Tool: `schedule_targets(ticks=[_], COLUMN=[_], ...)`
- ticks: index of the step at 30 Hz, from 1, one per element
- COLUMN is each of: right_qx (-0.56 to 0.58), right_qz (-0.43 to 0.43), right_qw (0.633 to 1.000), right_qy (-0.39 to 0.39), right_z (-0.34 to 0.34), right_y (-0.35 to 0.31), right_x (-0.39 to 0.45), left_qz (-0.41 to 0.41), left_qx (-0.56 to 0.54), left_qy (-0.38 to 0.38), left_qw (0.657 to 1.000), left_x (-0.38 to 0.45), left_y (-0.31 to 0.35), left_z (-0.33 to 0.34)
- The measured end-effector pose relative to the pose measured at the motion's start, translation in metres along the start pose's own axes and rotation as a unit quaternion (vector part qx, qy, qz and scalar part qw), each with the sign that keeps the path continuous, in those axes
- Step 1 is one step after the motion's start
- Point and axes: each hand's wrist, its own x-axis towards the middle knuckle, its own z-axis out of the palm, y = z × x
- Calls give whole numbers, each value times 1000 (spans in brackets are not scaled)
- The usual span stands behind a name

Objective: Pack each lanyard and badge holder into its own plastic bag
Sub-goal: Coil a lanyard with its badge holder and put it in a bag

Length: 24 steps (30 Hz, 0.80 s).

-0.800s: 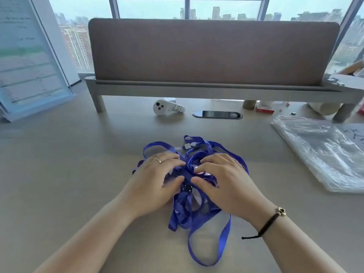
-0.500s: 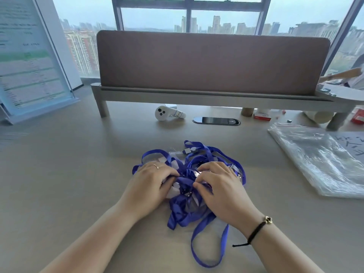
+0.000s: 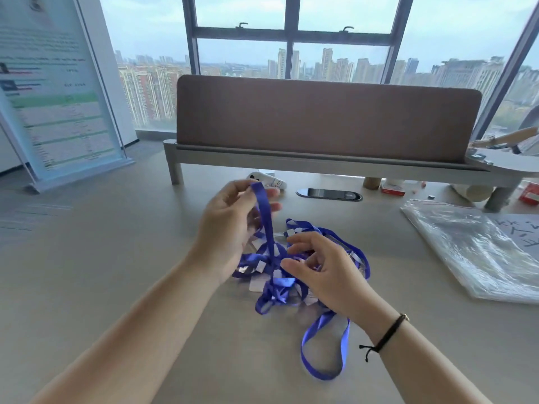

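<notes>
My left hand (image 3: 230, 225) has lifted off the tangled blue lanyards (image 3: 291, 266) mid-desk, pinching one strap (image 3: 264, 211) upward. My right hand (image 3: 323, 269) hovers loosely curled, holding nothing, so separating one lanyard has begun; the plastic bags (image 3: 472, 252) wait at the desk's right edge.

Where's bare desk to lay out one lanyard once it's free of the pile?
Bare desk left of the left hand, out to the sign stand. A narrower strip lies between the lanyard pile and the plastic bags. The back edge under the divider is crowded with small items.

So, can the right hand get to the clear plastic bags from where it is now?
Probably yes: the right hand holds nothing, and bare table lies between it and the clear plastic bags on its right.
</notes>
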Motion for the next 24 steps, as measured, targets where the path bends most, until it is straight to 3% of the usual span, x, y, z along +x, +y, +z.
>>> schedule_targets(ticks=[8,14,19,22,24], right_qx=[-5,-34,-168,-248,-287], right_qz=[-19,9,14,18,9], right_qw=[998,999,979,952,942], right_qy=[-53,-30,-115,-180,-172], right_z=[12,-2,-16,-15,-13], right_y=[-59,-65,-36,-18,-10], right_x=[28,51,49,43,42], left_qz=[-55,29,130,159,128], left_qx=[-104,-88,134,350,481], left_qy=[-64,-76,49,51,18], left_qw=[991,993,981,922,867], left_x=[-2,-10,-7,-7,-10], left_y=[76,100,77,48,24], left_z=[37,22,-26,-55,-70])
